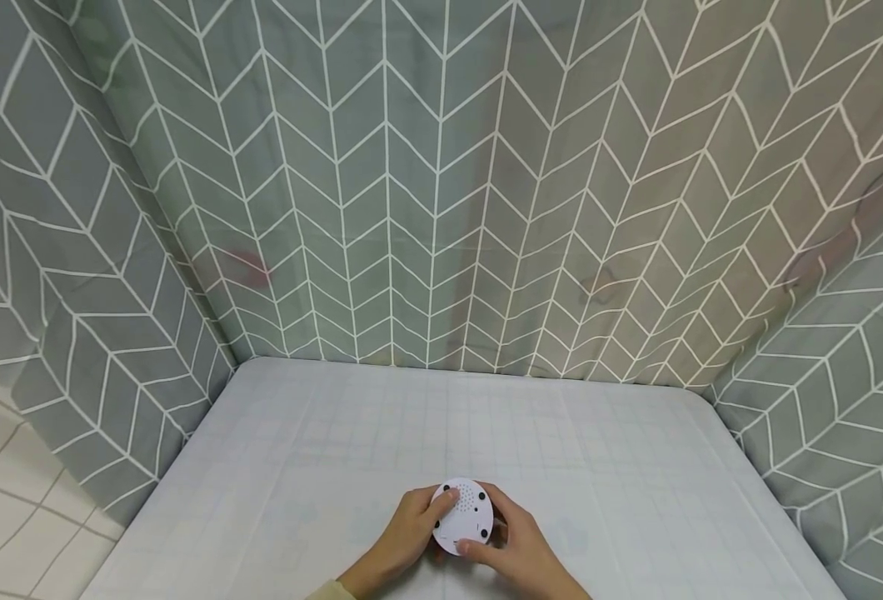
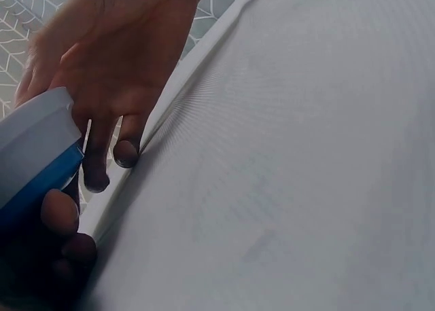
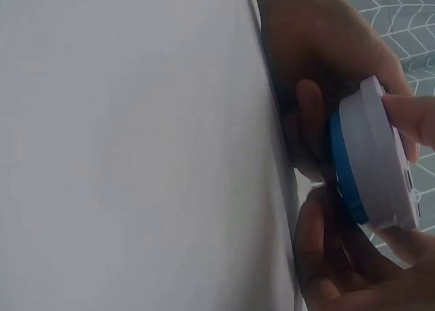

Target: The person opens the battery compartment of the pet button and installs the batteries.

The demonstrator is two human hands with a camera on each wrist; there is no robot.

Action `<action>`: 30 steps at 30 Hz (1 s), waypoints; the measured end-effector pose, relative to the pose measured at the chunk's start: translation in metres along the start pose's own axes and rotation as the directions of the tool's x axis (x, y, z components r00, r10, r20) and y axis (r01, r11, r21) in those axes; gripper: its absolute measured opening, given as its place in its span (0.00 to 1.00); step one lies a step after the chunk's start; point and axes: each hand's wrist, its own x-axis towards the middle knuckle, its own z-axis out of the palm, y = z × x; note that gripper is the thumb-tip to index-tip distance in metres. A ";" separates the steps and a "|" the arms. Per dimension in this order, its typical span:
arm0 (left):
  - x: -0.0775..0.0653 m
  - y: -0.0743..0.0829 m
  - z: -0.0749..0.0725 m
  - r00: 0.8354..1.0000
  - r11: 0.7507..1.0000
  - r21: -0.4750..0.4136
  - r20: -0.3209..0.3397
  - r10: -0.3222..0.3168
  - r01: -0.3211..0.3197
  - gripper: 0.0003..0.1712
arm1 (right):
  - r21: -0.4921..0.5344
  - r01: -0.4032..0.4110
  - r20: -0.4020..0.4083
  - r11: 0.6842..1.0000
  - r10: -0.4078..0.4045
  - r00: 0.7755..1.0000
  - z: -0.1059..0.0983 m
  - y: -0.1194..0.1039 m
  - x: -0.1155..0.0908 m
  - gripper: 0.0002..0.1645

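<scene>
A round white device (image 1: 462, 527) with a cluster of small speaker holes and dark round feet on its visible face is held between both hands, close over the front of the table. The left hand (image 1: 404, 529) grips its left side, with the thumb lying on the face by the holes. On the other side, the right hand (image 1: 520, 542) holds the right edge, thumb at the lower rim and fingers around behind. In the right wrist view, the device (image 3: 372, 158) stands tilted, showing a blue band below its white shell. Fingers hide part of its underside.
A white cloth with a faint grid covers the table (image 1: 411, 425). Grey curtains (image 1: 426, 208) with a white chevron pattern hang behind it and along both sides. Pale floor tiles (image 1: 14, 500) show at the lower left.
</scene>
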 end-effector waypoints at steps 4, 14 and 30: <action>0.000 -0.001 0.000 1.000 1.000 -0.007 -0.001 0.004 -0.004 0.25 | 0.036 0.009 0.019 0.999 -0.009 1.000 -0.002 0.003 0.000 0.36; 0.001 -0.003 0.002 1.000 1.000 0.000 0.007 -0.005 0.005 0.25 | 0.141 0.038 0.042 0.989 -0.045 0.998 -0.004 0.011 0.000 0.31; 0.002 -0.006 0.001 1.000 0.999 0.026 -0.002 0.021 -0.020 0.22 | 0.175 0.041 0.022 0.984 -0.045 0.999 -0.004 0.019 0.000 0.30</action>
